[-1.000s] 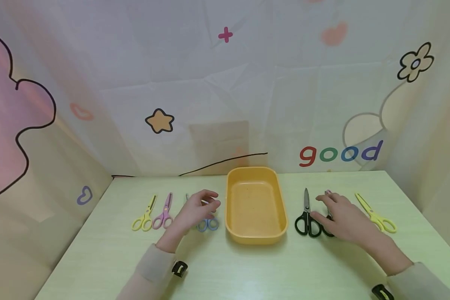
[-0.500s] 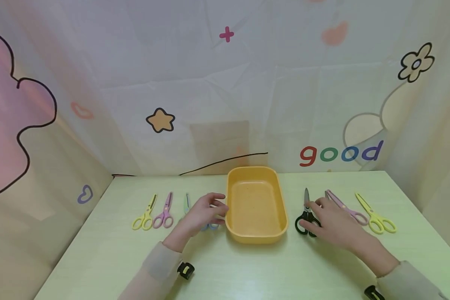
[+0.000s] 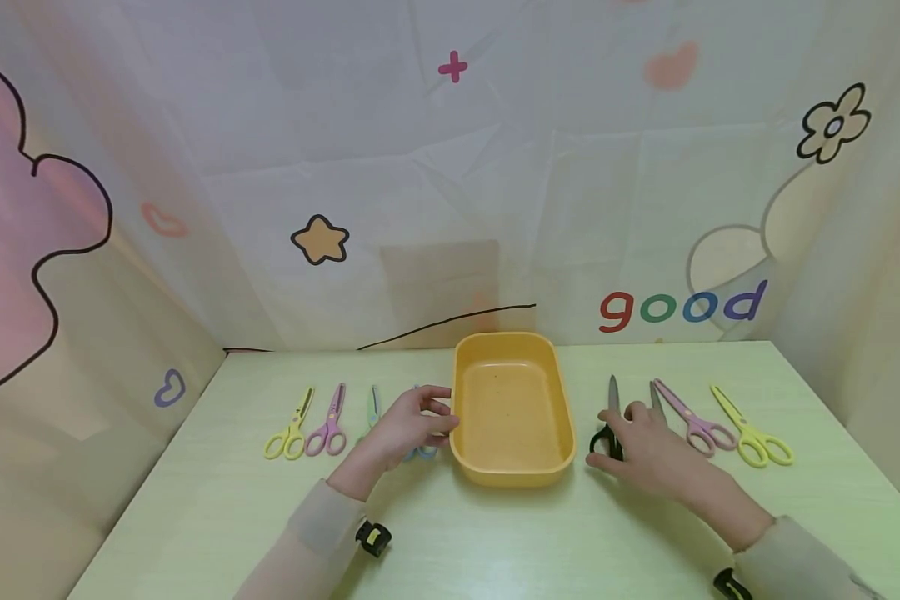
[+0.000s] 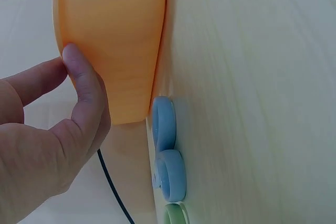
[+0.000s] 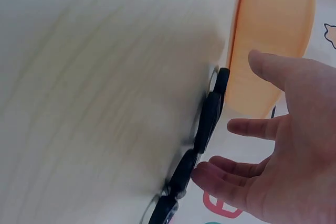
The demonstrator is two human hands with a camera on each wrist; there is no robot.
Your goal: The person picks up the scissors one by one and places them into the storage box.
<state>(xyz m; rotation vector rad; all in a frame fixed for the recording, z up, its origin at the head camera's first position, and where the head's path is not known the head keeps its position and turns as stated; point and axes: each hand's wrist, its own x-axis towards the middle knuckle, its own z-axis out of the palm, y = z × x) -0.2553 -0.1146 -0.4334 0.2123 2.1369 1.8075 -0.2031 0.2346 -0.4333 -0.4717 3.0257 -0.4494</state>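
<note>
My left hand [image 3: 401, 429] holds the left rim of a yellow-orange plastic tray [image 3: 512, 479]. In the left wrist view the thumb and fingertips meet at the rim of the tray [image 4: 113, 51]. My right hand [image 3: 648, 450] hovers over a pair of black-handled scissors [image 3: 613, 396], its fingers apart and partly covering the handles. Part of a second pair of black-handled scissors [image 3: 657, 402] shows behind that hand. In the right wrist view a fingertip comes close to the black handles [image 5: 209, 119]; whether it touches is unclear.
Left of the tray lie yellow scissors [image 3: 288, 442], pink scissors [image 3: 333, 433], green scissors [image 3: 374, 404] and blue scissors [image 4: 170, 174], the last two partly hidden by my hand. On the right lie pink scissors [image 3: 693, 421] and yellow scissors [image 3: 753, 437]. A printed curtain [image 3: 420, 183] hangs behind.
My left hand has moved right, onto the tray's rim. My right hand has moved left, from the second black-handled scissors to the ones nearest the tray. The scissors have not moved.
</note>
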